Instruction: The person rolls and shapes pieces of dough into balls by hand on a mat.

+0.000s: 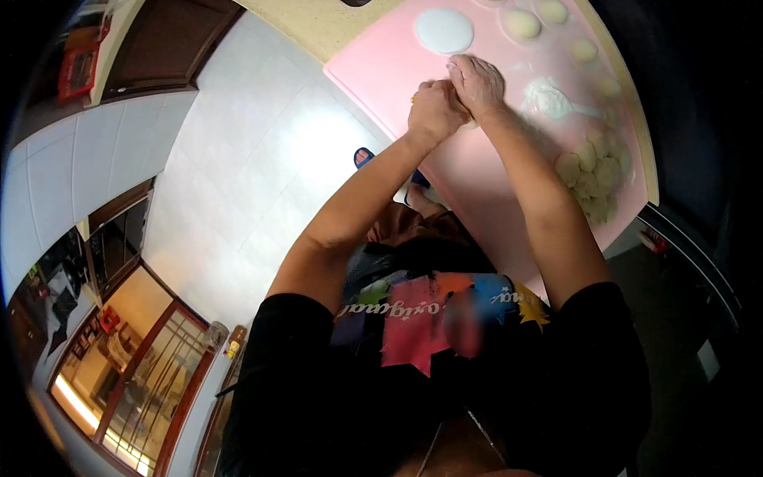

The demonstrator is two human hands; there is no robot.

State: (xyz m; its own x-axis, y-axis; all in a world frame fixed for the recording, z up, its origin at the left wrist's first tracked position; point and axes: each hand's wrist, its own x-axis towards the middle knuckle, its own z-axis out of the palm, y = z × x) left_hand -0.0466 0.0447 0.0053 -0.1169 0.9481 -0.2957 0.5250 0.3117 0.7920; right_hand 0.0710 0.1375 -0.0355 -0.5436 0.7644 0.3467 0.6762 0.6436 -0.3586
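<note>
My left hand (437, 110), with a yellow ring on one finger, is curled over a pale piece of dough (471, 125). Pressed close against it is my right hand (479, 82), its fingers bent together and floury. Most of that dough is hidden beneath both hands, and only a small edge shows. They work on a pink mat (469, 171). Just beyond the hands lies a flat white disc (444, 31). To the right of my right hand is a small heap of white flour (548, 97).
Several round dough balls (522, 25) sit along the mat's far right. Nearer me on the right is a pile of pale dough pieces (592, 171). The counter edge (334, 32) borders tiled floor (254, 143) on the left. Cabinets (155, 52) stand at far left.
</note>
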